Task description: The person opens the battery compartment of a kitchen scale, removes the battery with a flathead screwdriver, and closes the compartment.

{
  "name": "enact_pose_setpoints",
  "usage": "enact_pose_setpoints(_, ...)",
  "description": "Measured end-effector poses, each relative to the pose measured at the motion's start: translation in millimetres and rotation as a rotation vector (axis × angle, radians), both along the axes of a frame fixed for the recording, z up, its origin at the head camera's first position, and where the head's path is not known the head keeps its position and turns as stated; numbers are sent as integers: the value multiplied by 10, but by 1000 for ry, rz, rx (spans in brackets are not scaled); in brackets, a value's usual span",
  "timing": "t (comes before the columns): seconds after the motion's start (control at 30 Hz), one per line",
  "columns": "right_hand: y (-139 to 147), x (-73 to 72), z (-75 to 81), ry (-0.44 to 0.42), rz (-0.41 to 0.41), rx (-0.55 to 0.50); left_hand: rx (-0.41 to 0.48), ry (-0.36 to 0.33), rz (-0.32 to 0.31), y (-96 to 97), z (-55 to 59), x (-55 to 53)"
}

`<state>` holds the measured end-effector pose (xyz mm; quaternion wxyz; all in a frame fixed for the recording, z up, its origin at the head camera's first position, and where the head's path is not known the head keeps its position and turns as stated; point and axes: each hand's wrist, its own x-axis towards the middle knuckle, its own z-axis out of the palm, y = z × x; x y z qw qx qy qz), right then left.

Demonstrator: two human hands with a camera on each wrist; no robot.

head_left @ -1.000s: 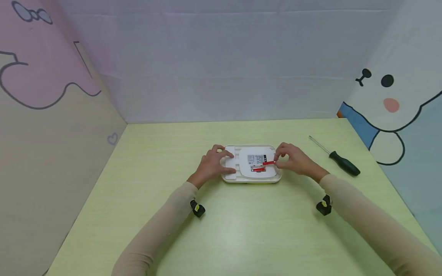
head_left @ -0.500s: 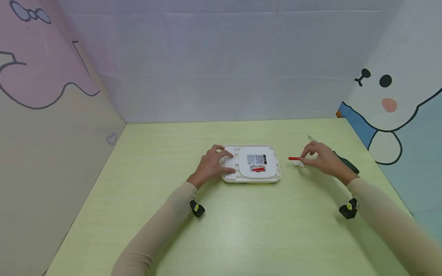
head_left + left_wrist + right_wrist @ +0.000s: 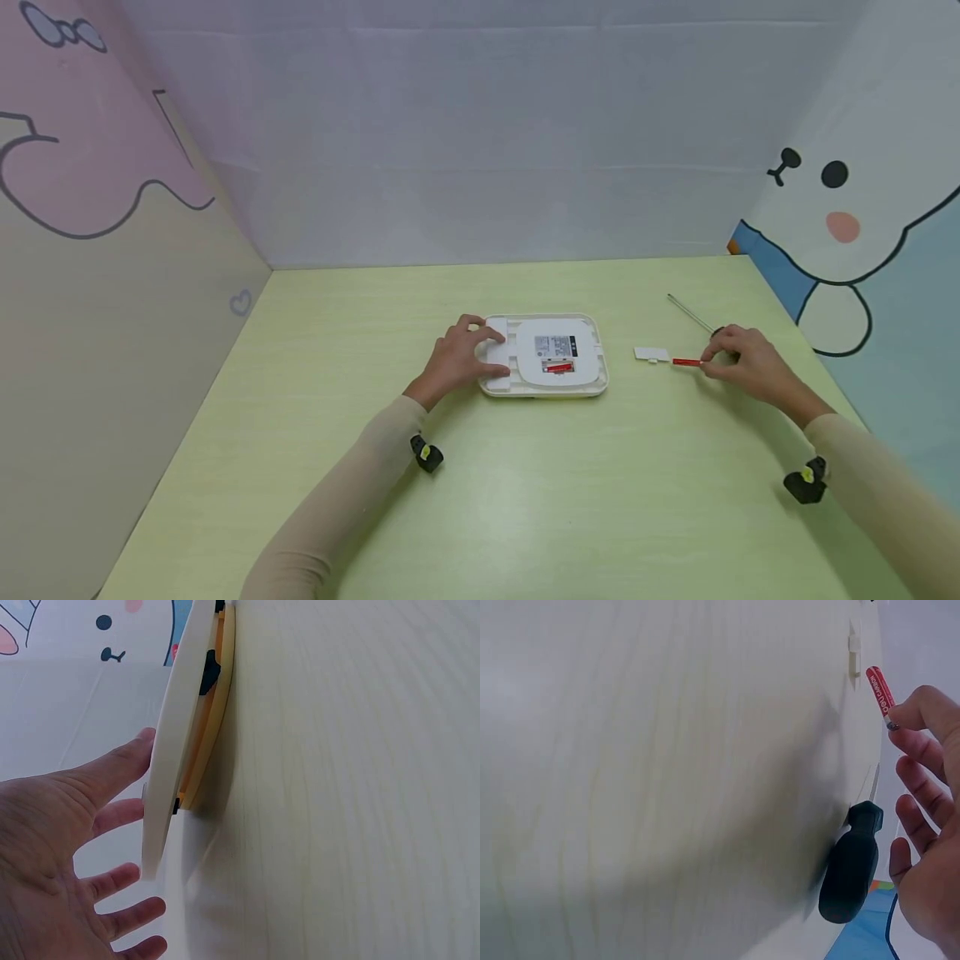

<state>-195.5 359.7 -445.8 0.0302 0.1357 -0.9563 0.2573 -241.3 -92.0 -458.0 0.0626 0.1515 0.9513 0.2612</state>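
A white rounded-rectangular device [image 3: 528,358] lies back side up, showing a printed label and a small battery compartment. One red battery [image 3: 559,367] sits in that compartment. My left hand [image 3: 457,362] rests on the device's left end, thumb and fingers spread, their tips against its back face. To the right of the device, my right hand [image 3: 752,365] pinches another red battery [image 3: 880,691] by one end between thumb and index finger. Its remaining fingers are loosely bent in the right wrist view. A small white battery cover [image 3: 651,354] lies just left of the pinched battery.
A screwdriver [image 3: 692,312] lies behind my right hand, which hides its handle in the head view. The dark green handle [image 3: 849,870] shows in the right wrist view. The pale green table [image 3: 480,500] meets walls at the back and both sides.
My right hand has carried the red battery away from the device to the right, past the white cover, and lower toward the table. My left hand stays on the device.
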Motion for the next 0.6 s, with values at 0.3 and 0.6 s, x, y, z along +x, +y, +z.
enact_pose_setpoints(0.3,92,65,-84,70,-46,93,2,-5,0,-6,-9,-5)
enact_pose_setpoints(0.6,112,66,-121,103,-84,198,2,-2,6,0,-26,-14)
